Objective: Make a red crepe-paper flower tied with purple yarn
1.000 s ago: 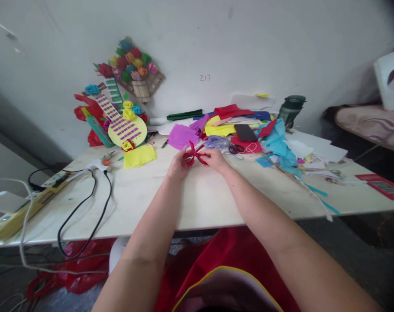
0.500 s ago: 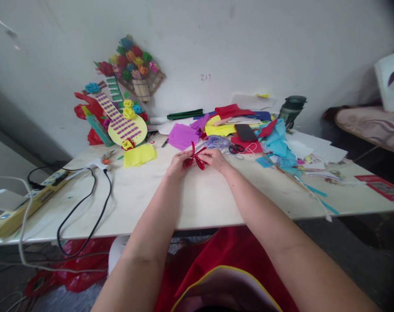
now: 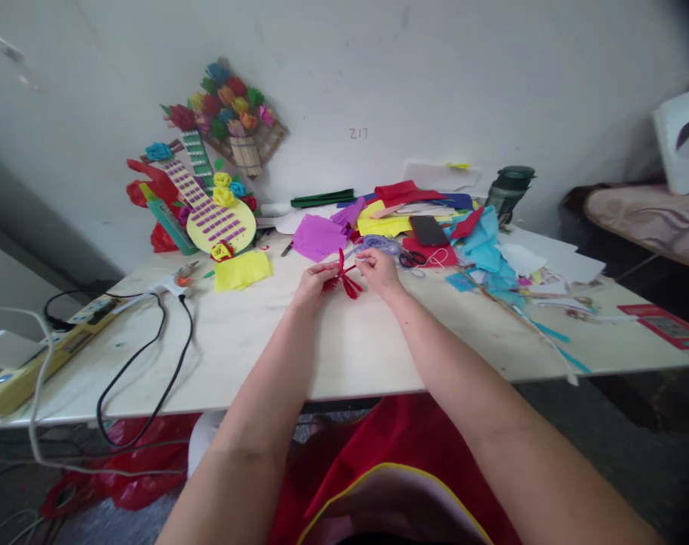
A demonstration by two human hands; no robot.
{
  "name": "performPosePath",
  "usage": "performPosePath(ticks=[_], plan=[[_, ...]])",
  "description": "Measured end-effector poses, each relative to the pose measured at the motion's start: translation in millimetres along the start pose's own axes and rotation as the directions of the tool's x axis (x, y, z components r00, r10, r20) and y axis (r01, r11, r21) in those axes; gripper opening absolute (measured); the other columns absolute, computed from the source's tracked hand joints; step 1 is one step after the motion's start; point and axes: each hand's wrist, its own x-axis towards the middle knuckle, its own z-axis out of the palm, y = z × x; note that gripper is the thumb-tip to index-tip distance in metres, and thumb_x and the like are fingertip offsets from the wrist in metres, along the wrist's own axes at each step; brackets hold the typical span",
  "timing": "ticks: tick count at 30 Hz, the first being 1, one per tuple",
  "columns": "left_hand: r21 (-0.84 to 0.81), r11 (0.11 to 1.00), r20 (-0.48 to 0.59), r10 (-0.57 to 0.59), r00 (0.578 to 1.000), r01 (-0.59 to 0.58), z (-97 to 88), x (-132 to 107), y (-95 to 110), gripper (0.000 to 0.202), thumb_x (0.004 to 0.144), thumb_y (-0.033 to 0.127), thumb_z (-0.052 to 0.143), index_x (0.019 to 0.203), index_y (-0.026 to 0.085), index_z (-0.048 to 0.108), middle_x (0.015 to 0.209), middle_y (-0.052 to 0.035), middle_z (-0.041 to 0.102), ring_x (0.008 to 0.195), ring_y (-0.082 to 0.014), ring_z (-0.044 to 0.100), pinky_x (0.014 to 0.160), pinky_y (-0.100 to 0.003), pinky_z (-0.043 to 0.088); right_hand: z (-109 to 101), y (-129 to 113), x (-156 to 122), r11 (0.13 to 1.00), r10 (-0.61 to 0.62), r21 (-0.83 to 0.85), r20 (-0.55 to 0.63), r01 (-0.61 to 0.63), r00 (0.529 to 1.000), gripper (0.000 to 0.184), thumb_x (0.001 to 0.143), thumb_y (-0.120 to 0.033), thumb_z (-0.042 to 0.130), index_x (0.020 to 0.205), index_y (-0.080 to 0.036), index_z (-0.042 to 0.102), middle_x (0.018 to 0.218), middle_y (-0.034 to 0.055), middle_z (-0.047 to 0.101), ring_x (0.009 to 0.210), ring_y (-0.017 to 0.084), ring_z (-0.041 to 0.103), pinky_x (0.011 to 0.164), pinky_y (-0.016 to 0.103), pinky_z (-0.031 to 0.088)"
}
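Observation:
Both my hands meet over the middle of the pale wooden table. My left hand pinches a small red folded paper piece with strips sticking out like a bow. My right hand is closed on its right side, fingers pinched at what looks like a thin white thread. Just beyond the hands lie a purple paper sheet and a tangle of lilac thread.
Black scissors, a dark phone and mixed coloured paper scraps crowd the back right. A yellow paper guitar and paper-flower craft lean on the wall. A power strip and black cable lie left. A green bottle stands behind.
My hands have shifted slightly away from me with the red piece. The right hand has risen and pulled a little to the right of it.

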Motion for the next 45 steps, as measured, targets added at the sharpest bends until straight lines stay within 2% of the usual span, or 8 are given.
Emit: performPosePath(ticks=[5, 9, 13, 17, 26, 30, 34, 45], plan=[[0.01, 1.0, 0.009, -0.001, 1.0, 0.001, 1.8, -2.5, 1.5, 0.033, 0.055, 0.021, 0.074, 0.085, 0.01, 0.065, 0.062, -0.0017, 0.063, 0.047, -0.0091, 0.054, 0.048, -0.022, 0.044, -6.2, -4.3, 2.3, 0.989, -0.119, -0.102, -0.089, 0.109, 0.989, 0.016, 0.071, -0.03, 0.059, 0.079, -0.019, 0.067, 0.084, 0.0046, 0.065, 0.077, 0.019, 0.058, 0.075, 0.034, 0.047], [0.036, 0.999, 0.027, -0.016, 1.0, 0.015, 4.3, -6.9, 4.1, 0.033, 0.056, 0.022, 0.074, 0.085, 0.011, 0.065, 0.061, -0.0015, 0.062, 0.045, -0.008, 0.052, 0.042, -0.02, 0.039, -6.7, -4.4, 4.7, 0.98, -0.197, -0.042, -0.034, 0.195, 0.98, 0.009, 0.07, -0.027, 0.061, 0.069, -0.02, 0.067, 0.086, 0.0043, 0.066, 0.09, 0.02, 0.058, 0.089, 0.037, 0.042], [0.044, 0.999, 0.057, -0.004, 0.998, 0.001, 5.1, -7.7, 3.6, 0.032, 0.056, 0.021, 0.075, 0.085, 0.01, 0.066, 0.065, -0.0038, 0.064, 0.044, -0.0063, 0.048, 0.037, -0.019, 0.031, -3.7, -3.0, 3.7, 0.99, -0.132, 0.066, 0.103, 0.125, 0.986, 0.01, 0.07, -0.026, 0.06, 0.064, -0.02, 0.065, 0.08, 0.0027, 0.067, 0.085, 0.019, 0.059, 0.087, 0.035, 0.042], [0.039, 0.999, 0.058, -0.009, 0.998, 0.006, 5.9, -7.5, 3.2, 0.03, 0.056, 0.02, 0.074, 0.084, 0.01, 0.067, 0.066, -0.0045, 0.064, 0.043, -0.0054, 0.046, 0.037, -0.019, 0.027, -3.3, -4.0, 1.5, 0.992, -0.054, 0.125, 0.143, 0.036, 0.988, 0.011, 0.07, -0.026, 0.058, 0.064, -0.019, 0.064, 0.077, 0.001, 0.066, 0.081, 0.017, 0.059, 0.083, 0.033, 0.043], [0.054, 0.998, 0.105, 0.008, 0.994, -0.013, 4.7, -6.0, 1.0, 0.037, 0.056, 0.023, 0.079, 0.089, 0.011, 0.066, 0.066, -0.0038, 0.064, 0.044, -0.0049, 0.046, 0.037, -0.018, 0.027, -1.7, -2.7, 0.2, 0.986, -0.005, 0.168, 0.152, -0.021, 0.988, 0.011, 0.067, -0.026, 0.059, 0.061, -0.018, 0.063, 0.069, -0.0003, 0.064, 0.073, 0.016, 0.057, 0.078, 0.03, 0.043], [0.098, 0.995, 0.078, 0.018, 0.997, -0.026, 6.6, -7.1, 1.1, 0.041, 0.053, 0.024, 0.081, 0.088, 0.011, 0.065, 0.06, -0.0019, 0.062, 0.042, -0.0051, 0.046, 0.037, -0.018, 0.029, -1.1, -4.2, -0.2, 0.988, 0.002, 0.154, 0.152, -0.025, 0.988, 0.01, 0.066, -0.025, 0.059, 0.06, -0.018, 0.063, 0.066, -0.0003, 0.064, 0.07, 0.015, 0.056, 0.075, 0.03, 0.043], [0.152, 0.988, 0.055, 0.002, 0.999, -0.01, 7.2, -6.5, 0.0, 0.038, 0.053, 0.026, 0.081, 0.084, 0.011, 0.064, 0.057, -0.0022, 0.062, 0.044, -0.0088, 0.052, 0.038, -0.019, 0.036, -0.9, -5.5, -0.8, 0.992, -0.003, 0.127, 0.148, -0.016, 0.989, 0.009, 0.065, -0.023, 0.059, 0.058, -0.018, 0.062, 0.066, -0.0003, 0.064, 0.069, 0.015, 0.057, 0.075, 0.03, 0.043], [0.077, 0.997, 0.06, -0.008, 0.998, 0.004, 7.3, -5.0, -2.4, 0.036, 0.053, 0.024, 0.079, 0.083, 0.01, 0.065, 0.061, -0.0035, 0.064, 0.045, -0.0113, 0.055, 0.041, -0.023, 0.042, -0.6, -5.3, -2.4, 0.987, 0.001, 0.16, 0.162, -0.028, 0.987, 0.011, 0.064, -0.026, 0.057, 0.058, -0.018, 0.061, 0.064, -0.0004, 0.063, 0.067, 0.015, 0.056, 0.072, 0.029, 0.042]])
